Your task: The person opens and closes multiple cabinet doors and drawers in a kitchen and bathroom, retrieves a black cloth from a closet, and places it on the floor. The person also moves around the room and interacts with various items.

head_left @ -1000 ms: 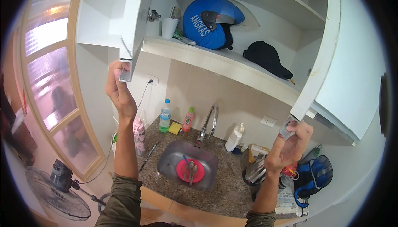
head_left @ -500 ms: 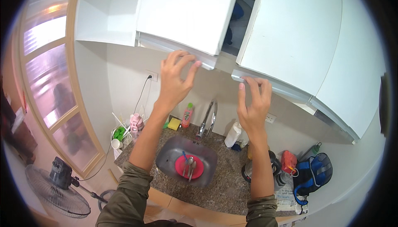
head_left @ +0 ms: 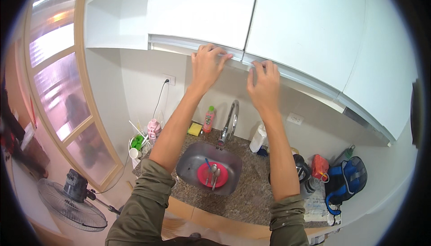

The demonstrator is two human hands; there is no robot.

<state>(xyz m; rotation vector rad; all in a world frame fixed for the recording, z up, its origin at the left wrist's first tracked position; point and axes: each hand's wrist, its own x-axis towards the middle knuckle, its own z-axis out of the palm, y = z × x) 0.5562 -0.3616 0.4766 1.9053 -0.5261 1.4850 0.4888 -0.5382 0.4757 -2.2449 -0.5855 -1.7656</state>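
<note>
two sideways handle rails (head_left: pixel 310 82) nearly meet between left hand (head_left: pixel 207 68) and right hand (head_left: pixel 264 88), whose half-curled fingers touch them, the grip unclear.

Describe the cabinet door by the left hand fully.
A flat white panel above the counter, the cabinet door has a silvery metallic strip along its lower edge. It looks shut, a dark gap parting it from the right door. The left hand touches the strip near its right end. Its top is out of view.
</note>
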